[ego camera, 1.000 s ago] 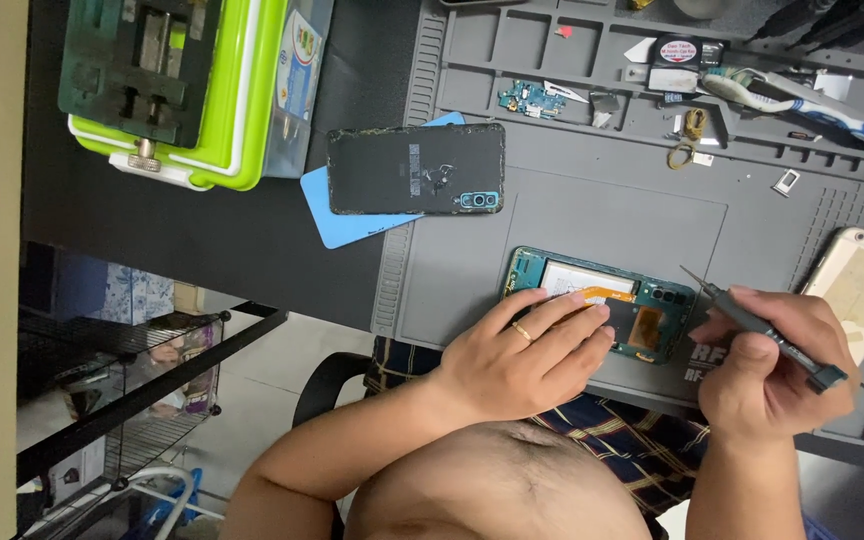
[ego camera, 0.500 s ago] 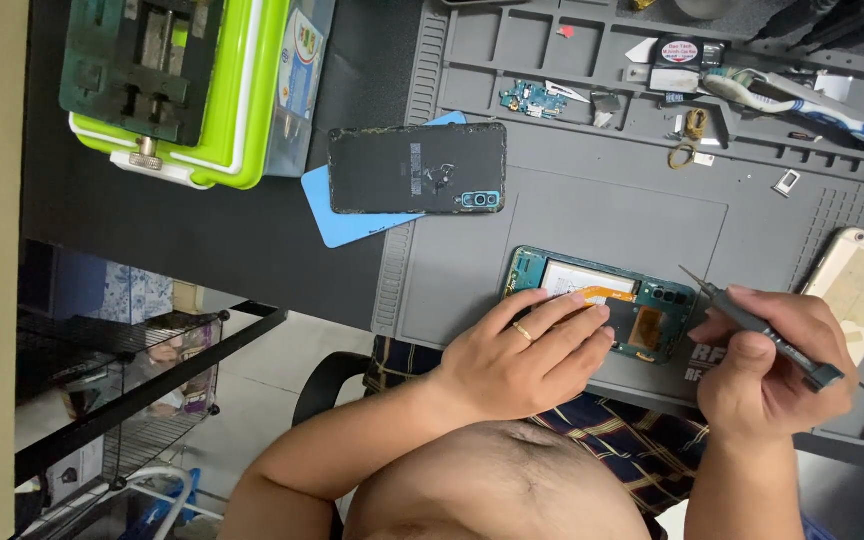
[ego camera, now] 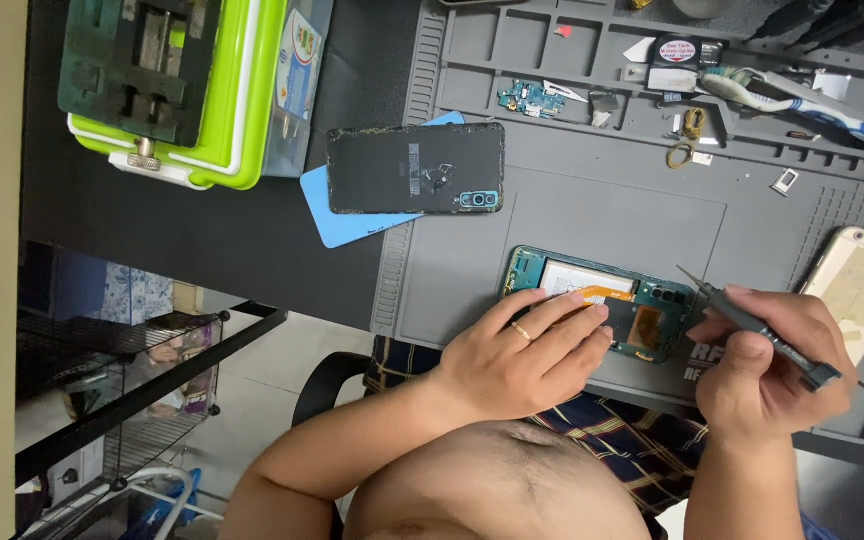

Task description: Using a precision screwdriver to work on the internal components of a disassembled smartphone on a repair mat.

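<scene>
An opened teal phone (ego camera: 602,295) with its back removed lies on the grey repair mat (ego camera: 612,215), its battery and orange flex cable showing. My left hand (ego camera: 527,355) lies flat on the phone's near end, fingers spread, pinning it down. My right hand (ego camera: 767,365) grips a thin dark screwdriver (ego camera: 752,325) whose tip points at the phone's camera end. The phone's black back cover (ego camera: 417,168) rests on a blue card (ego camera: 337,215) at the mat's left edge.
A green and white box (ego camera: 237,95) carrying a dark metal clamp stands at the upper left. The mat's tray slots hold a small circuit board (ego camera: 530,98), screws, a toothbrush (ego camera: 802,100) and small parts. Another pale phone (ego camera: 857,280) lies at the right. A wire rack (ego camera: 122,380) stands below the table edge.
</scene>
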